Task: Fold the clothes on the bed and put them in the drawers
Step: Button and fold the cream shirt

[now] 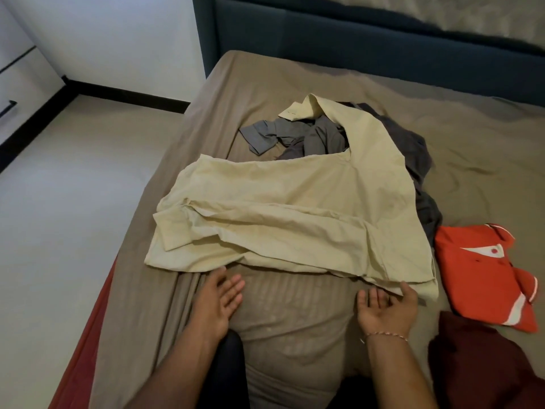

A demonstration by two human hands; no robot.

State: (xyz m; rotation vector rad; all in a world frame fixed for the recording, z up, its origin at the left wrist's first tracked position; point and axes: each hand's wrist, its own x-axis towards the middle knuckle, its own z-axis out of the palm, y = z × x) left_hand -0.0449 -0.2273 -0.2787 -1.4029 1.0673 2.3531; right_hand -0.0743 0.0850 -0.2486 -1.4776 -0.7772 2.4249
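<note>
Pale yellow shirt (283,219) lies spread mid-bed (472,149), one sleeve draped toward 12 over a grey clothes pile (309,137). Folded red shirt (483,276) at 3 o'clock. L hand (216,299) at 7, fingers spread wide, holding nothing, just short of the hem. R hand (386,309) at 5, palm up, fingers relaxed, thumb touching the shirt's lower edge.

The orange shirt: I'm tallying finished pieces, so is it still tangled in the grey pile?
No, the orange shirt lies folded by itself, right of the cream shirt and grey pile.
</note>
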